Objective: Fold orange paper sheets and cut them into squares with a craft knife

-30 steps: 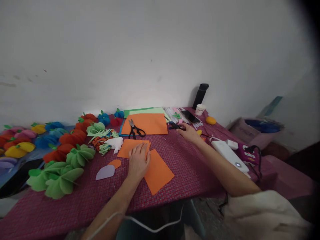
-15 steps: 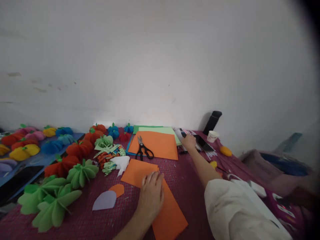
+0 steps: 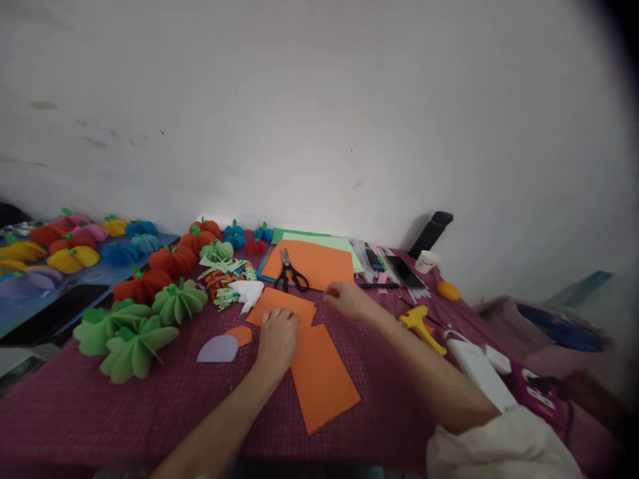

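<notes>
My left hand point(image 3: 278, 338) rests with its fingers on a smaller orange felt piece point(image 3: 272, 303) and over the corner of a longer orange felt piece point(image 3: 327, 382). My right hand point(image 3: 348, 301) hovers by the right side of these pieces, its fingers curled together; whatever they hold, if anything, is hidden. Black-handled scissors point(image 3: 289, 273) lie on a stack of felt sheets, the top one an orange sheet point(image 3: 322, 263). Left of my left hand are a lilac felt cut-out point(image 3: 218, 349) and a small orange cut-out point(image 3: 242, 334).
Green felt pumpkins point(image 3: 137, 349) and several colored ones fill the left side. Felt scraps point(image 3: 227, 283) lie mid-table. To the right are a blue-black cutter point(image 3: 372, 258), a phone point(image 3: 405, 271), a paper cup point(image 3: 426, 261), a black bottle point(image 3: 431, 234) and a yellow glue gun point(image 3: 423, 327).
My right hand has drawn back from the pens and cutter toward the orange felt pieces. My left hand stays on the felt. The view has shifted, and the yellow glue gun now shows fully.
</notes>
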Motion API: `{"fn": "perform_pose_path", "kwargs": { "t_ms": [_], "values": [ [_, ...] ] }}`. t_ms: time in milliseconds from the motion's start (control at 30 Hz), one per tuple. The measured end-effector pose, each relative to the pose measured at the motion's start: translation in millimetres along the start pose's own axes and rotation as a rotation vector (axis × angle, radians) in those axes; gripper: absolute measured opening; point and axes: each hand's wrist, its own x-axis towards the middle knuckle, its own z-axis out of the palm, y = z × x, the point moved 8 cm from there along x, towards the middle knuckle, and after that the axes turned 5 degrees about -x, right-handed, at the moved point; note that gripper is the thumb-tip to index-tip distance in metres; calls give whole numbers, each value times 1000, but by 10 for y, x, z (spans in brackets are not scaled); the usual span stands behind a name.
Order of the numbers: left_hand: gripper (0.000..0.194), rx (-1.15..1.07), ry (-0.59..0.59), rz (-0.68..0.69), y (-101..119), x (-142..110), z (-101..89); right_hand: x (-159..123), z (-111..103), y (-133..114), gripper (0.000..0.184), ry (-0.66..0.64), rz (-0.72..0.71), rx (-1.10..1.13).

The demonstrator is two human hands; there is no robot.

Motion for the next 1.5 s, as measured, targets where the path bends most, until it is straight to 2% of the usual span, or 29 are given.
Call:
{"fn": "perform_pose_path", "kwargs": {
  "t_ms": [33,67,133,200,300,400,533,667,900,1000,1067,1167,1267,1367,1500],
  "values": [
    [22,5,-10,4,-5,-9,5,-141,144,-208,20,-69,-135,62],
    [22,11,-19,8,-7,-17,9,-268,246,-337,20,-87,-199,94],
    [22,17,-36,8,-7,-34,16,-445,374,-458,28,-56,-243,91],
    [22,15,-38,5,-7,-44,12,-524,479,-464,37,-68,-238,113],
    [25,-49,22,-30,-55,-35,-34,-544,611,-379,38,-182,-215,194],
    [32,-233,138,-126,-198,-5,-117,-536,580,-298,29,-166,-249,197],
    [36,-455,299,-225,-381,16,-239,-553,484,-277,41,-84,-337,209],
    [33,-481,320,-244,-405,18,-275,-554,559,-263,41,-167,-309,236],
    [29,-407,235,-284,-422,31,-187,-565,584,-291,19,-177,-325,269],
    [28,-311,93,-274,-400,38,-90,-570,597,-298,12,-172,-322,233],
    [25,-206,-46,-195,-316,19,-7,-561,570,-286,18,-122,-304,200],
    [26,-48,-194,-38,-173,-51,61,-558,516,-293,41,-60,-308,175],
    [34,-22,-272,34,-118,-108,70,-570,530,-319,49,-127,-317,173],
    [37,-66,-338,45,-120,-124,81,-590,548,-339,38,-204,-307,195],
    [38,-105,-367,21,-148,-115,99,-608,563,-349,18,-239,-316,251]
  ]
}}
